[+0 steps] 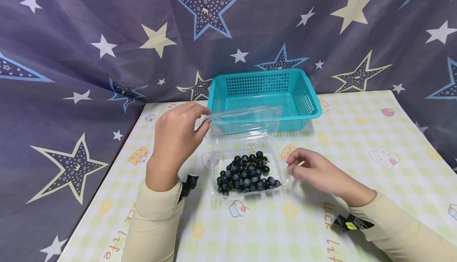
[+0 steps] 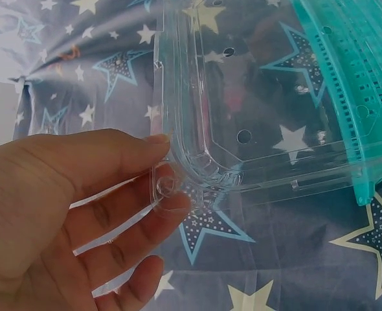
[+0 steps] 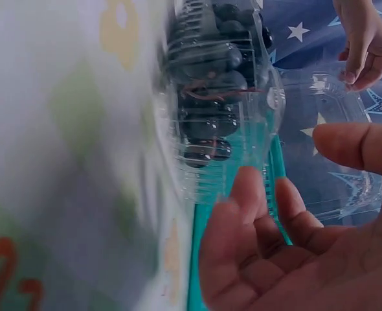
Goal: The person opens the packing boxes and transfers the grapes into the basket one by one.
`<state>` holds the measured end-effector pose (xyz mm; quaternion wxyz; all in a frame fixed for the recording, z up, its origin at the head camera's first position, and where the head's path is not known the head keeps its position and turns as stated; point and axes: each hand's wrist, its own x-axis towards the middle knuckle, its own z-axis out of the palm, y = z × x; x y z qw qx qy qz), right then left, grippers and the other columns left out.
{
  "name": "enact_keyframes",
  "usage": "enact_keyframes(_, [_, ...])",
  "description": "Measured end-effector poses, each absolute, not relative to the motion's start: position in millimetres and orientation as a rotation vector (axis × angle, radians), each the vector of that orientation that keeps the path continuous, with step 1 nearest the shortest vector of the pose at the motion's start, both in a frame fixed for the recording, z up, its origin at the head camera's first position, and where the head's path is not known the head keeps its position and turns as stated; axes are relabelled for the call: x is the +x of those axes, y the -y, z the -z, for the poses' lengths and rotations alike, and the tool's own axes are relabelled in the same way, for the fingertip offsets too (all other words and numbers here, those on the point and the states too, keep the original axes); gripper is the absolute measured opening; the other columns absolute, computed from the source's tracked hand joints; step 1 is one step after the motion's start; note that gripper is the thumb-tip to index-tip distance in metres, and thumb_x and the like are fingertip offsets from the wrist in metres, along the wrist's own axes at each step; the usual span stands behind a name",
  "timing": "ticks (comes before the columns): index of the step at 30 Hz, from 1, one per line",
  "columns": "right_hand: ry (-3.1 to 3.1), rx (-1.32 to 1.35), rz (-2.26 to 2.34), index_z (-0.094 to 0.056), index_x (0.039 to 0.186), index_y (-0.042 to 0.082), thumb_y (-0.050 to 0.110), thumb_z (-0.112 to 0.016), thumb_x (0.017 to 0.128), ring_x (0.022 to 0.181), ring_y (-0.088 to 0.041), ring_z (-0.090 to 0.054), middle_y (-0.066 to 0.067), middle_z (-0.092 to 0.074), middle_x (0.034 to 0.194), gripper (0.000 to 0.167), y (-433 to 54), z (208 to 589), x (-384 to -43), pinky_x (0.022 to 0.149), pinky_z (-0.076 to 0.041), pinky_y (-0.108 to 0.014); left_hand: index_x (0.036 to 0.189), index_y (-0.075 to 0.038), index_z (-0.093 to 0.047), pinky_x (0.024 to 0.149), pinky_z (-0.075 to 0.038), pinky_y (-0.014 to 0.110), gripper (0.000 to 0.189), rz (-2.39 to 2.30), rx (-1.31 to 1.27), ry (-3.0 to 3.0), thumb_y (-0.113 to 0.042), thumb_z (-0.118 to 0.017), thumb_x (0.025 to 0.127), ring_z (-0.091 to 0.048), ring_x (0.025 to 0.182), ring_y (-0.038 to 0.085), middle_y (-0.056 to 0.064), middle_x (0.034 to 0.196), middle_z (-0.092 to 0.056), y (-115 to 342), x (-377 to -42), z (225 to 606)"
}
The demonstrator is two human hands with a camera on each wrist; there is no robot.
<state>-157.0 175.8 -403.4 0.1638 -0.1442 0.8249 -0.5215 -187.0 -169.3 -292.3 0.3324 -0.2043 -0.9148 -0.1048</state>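
One lid (image 1: 246, 129) is pinched behind the tub (image 1: 215, 167) by the left hand (image 1: 177, 135). Just right of the tub, the right hand (image 1: 319, 171) is loosely curled.

Head view: lower grapes (image 1: 246, 174) hidden beneath upper ones; both sleeves (image 1: 151, 218) cut by frame edge. Left wrist view: clear lid (image 2: 230, 97) runs off top, teal basket (image 2: 338, 97) off right. Right wrist view: desk (image 3: 68, 129) blurred, orange lettering (image 3: 8, 256) clipped at left; whether right fingers (image 3: 220, 259) touch tub (image 3: 275, 97) unclear.

The light is soft. The clear lid (image 1: 244, 125) shines. In the right wrist view, the tablecloth (image 3: 68, 162) looks blurry.
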Motion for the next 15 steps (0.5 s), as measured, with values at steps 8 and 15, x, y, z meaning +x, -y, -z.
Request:
enact_keyframes(8, [-2.509, -0.493, 1.399, -0.067, 0.104, 0.009, 0.010, -0.064, 0.095, 0.089, -0.023, -0.067, -0.008, -0.068, 0.103, 0.010, -168, 400, -164, 0.082, -0.053, -0.031, 0.100, -0.019, -0.080, 0.061, -0.054, 0.041, 0.011, 0.273, -0.535, 2.373, -0.016, -0.077, 0.089, -0.069, 0.074, 0.020, -0.002, 0.103, -0.078, 171, -186, 293])
enact_keyframes(15, [-2.523, -0.490, 1.371, -0.068, 0.107, 0.007, 0.015, -0.064, 0.096, 0.088, -0.027, -0.068, -0.005, -0.070, 0.100, 0.014, -164, 392, -168, 0.082, -0.052, -0.034, 0.099, -0.019, -0.080, 0.059, -0.053, 0.041, 0.010, 0.277, -0.532, 2.363, -0.015, -0.077, 0.089, -0.068, 0.072, 0.020, -0.003, 0.101, -0.078, 171, -186, 293])
